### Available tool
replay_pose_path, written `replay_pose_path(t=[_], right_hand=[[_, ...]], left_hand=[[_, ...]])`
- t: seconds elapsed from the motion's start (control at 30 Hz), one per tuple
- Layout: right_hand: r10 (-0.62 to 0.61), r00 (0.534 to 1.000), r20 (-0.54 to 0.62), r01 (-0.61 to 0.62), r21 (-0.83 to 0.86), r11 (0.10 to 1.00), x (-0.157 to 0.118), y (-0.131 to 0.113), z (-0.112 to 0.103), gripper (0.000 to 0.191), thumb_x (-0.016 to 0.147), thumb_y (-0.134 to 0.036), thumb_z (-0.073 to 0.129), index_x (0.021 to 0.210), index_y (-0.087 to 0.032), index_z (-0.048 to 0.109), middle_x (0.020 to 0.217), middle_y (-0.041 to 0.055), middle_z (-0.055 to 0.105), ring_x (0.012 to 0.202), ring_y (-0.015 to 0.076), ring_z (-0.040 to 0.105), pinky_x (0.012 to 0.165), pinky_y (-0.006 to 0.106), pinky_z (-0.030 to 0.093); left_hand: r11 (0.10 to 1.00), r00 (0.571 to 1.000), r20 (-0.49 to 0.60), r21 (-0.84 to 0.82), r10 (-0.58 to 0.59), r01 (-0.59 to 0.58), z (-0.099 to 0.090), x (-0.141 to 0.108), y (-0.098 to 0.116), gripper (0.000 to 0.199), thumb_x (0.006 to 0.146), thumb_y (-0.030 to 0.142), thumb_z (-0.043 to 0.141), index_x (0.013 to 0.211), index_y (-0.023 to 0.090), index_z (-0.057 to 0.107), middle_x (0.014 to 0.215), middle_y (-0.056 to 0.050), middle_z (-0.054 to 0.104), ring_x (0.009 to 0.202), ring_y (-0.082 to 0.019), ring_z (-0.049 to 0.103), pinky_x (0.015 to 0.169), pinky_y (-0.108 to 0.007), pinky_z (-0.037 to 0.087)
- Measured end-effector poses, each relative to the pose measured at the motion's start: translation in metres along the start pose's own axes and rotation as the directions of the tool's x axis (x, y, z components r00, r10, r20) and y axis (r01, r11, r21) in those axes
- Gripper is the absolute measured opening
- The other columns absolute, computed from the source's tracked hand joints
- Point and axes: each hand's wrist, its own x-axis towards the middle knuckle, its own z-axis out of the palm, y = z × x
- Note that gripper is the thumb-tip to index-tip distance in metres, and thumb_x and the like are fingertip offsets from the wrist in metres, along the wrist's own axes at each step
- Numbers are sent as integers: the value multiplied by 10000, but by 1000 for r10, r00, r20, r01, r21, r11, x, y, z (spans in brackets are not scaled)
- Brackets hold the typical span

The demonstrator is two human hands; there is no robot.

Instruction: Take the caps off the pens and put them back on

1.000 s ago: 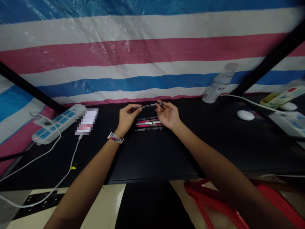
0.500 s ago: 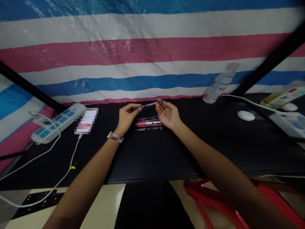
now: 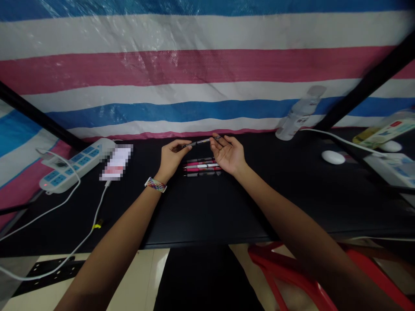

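Note:
A dark pen (image 3: 202,141) with a clear section is held level above the black table (image 3: 207,211), stretched between my two hands. My left hand (image 3: 173,157), with a colourful woven band on its wrist, pinches the pen's left end between thumb and fingers. At the other end, my right hand (image 3: 229,154) has its palm turned up and its fingertips closed on the pen. Just below them several pens (image 3: 201,166), some pink, one white and some dark, lie side by side on the table; my right hand covers their right ends.
On the left are a white power strip (image 3: 78,164), a phone (image 3: 117,162) and a white cable (image 3: 100,201). To the right stand a clear bottle (image 3: 296,116), a white mouse (image 3: 333,157) and a bottle with yellow liquid (image 3: 366,136). A red plastic stool (image 3: 282,263) is below the table edge.
Both hands keep their hold on the pen in nearly the same place. The whole view has shifted very slightly; the pens on the table have not moved.

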Motion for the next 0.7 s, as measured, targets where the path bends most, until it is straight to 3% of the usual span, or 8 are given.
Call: replay_pose_path(t=[0.13, 0.3, 0.5, 0.7], right_hand=[[2, 997, -72, -3, -12, 1000, -2, -1, 3, 214, 937, -159, 618, 1083, -156, 774, 885, 71, 828, 868, 168, 809, 793, 214, 686], [6, 999, -37, -7, -24, 1000, -7, -3, 5, 282, 981, -266, 566, 1119, -145, 781, 1009, 109, 834, 986, 207, 808, 859, 278, 697], [2, 999, -43, -5, -74, 997, -2, -3, 2, 182, 922, -167, 623, 1042, -176, 760, 877, 44, 791, 734, 117, 724, 672, 156, 632], [-43, 999, -15, 39, -193, 980, 1, -4, -4, 212, 898, -264, 669, 1071, -191, 769, 930, 59, 804, 811, 160, 735, 690, 227, 640]], left_hand=[[1000, 1000, 3, -6, -1, 1, 1, -1, 0, 217, 801, 337, 906, 987, 230, 872, 1025, -68, 857, 953, -238, 765, 921, -405, 618], [1000, 1000, 0, -14, -13, 13, 2, -1, 1, 235, 793, 343, 920, 991, 225, 870, 1006, -70, 855, 918, -236, 762, 909, -412, 623], [1000, 1000, 4, -11, -19, 19, 2, -1, 1, 232, 789, 329, 923, 981, 214, 866, 1039, -81, 854, 991, -255, 773, 952, -420, 619], [1000, 999, 25, -17, -21, 22, 2, -1, 1, 230, 789, 323, 924, 980, 213, 859, 1040, -79, 850, 996, -251, 773, 965, -424, 615]])
